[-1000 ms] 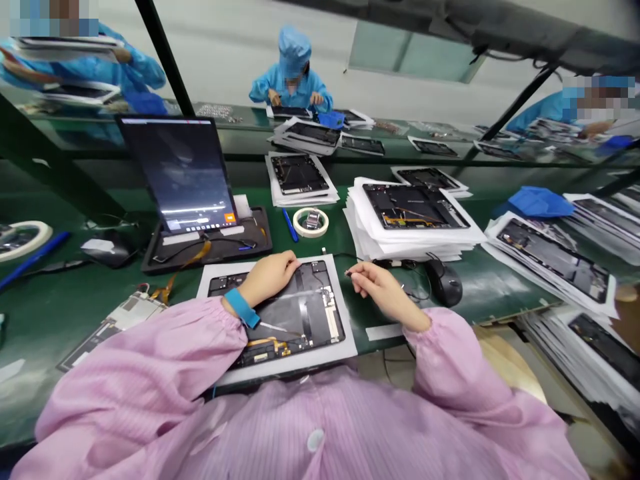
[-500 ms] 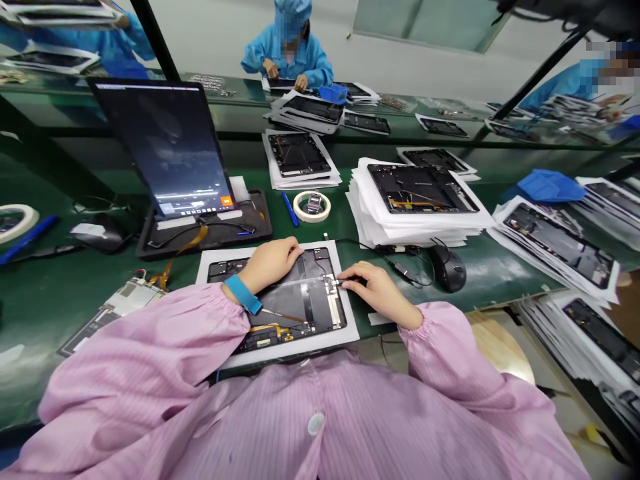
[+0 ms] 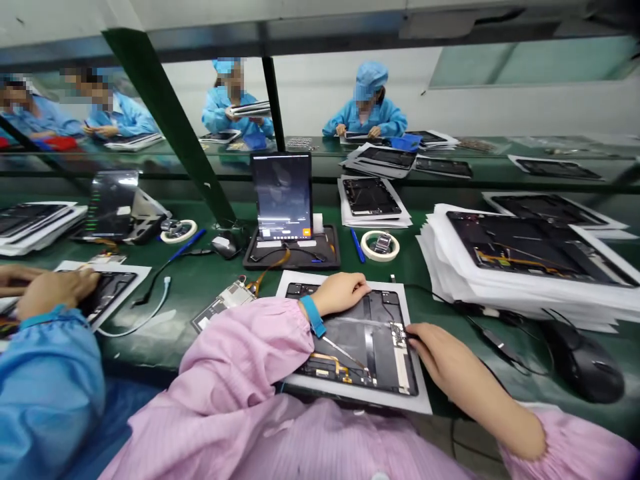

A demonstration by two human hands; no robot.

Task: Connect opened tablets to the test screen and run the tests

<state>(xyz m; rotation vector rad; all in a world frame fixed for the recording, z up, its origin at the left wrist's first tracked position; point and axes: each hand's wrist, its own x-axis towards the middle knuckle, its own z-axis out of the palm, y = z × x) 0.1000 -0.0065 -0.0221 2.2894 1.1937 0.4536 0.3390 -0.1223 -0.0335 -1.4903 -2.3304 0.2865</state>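
An opened tablet housing, black inside with a circuit board, ribbon cables and metal strips, lies on white paper on the green bench. My left hand, a blue band at its wrist, rests on the housing's upper part with the fingers curled together; whatever is between them is hidden. At the right edge, beside the small circuit board, my right hand pinches a small dark cable plug. The plug meets the board's edge; how deeply it sits cannot be seen.
A lit tablet screen stands in a black tray. Nearby are a tape roll, a blue pen, a mouse, cables and stacked housings. A co-worker's blue sleeve is at left; other people work behind.
The view has swung left and tilted up, bringing the co-worker at left into sight. Both my hands keep nearly the same places on the housing, the right still pinching the plug.
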